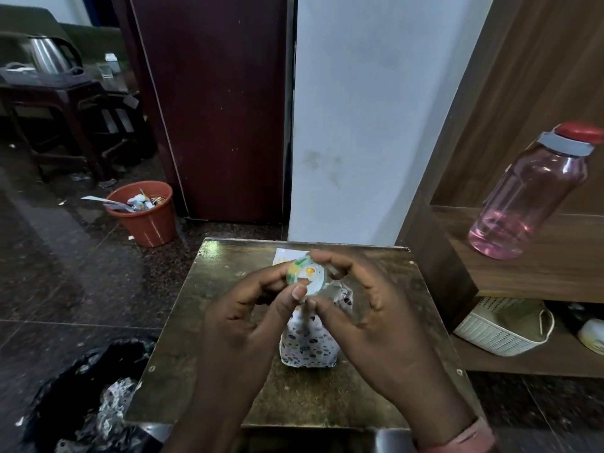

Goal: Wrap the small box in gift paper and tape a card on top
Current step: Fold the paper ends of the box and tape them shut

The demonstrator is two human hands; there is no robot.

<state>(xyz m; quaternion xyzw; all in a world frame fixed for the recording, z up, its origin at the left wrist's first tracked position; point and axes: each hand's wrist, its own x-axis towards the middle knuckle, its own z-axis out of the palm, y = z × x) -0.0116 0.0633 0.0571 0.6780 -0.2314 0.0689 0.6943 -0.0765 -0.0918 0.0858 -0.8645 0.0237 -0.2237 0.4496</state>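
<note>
Two hands are seen from above, raised over a small dark worktop (228, 371). A small roll of clear tape (305, 273) is held between them. The left hand (251, 308) is curled round the roll's left side, its thumb pressed on the roll's face. The right hand (366, 308) is curled at the roll's right side, its fingertips pinched together just below the roll, apparently on the free end of the tape, though the strip itself is too fine to be made out.

Directly beneath the hands, the small box (307, 344) stands on the worktop, already covered in white gift paper with dark speckles; its upper end is partly hidden. A pale card (284, 256) lies flat at the far edge of the worktop, mostly hidden behind the roll.

Judging from this, the wrapping is largely done and a piece of tape is being drawn off. For this to go well, the roll should be kept steady in the left hand while the free end is pulled out straight, so that the strip does not twist or stick to itself. A short length is probably enough.

An orange bin (143, 214) stands on the floor to the left, and a pink bottle (529, 197) on a wooden shelf to the right.
</note>
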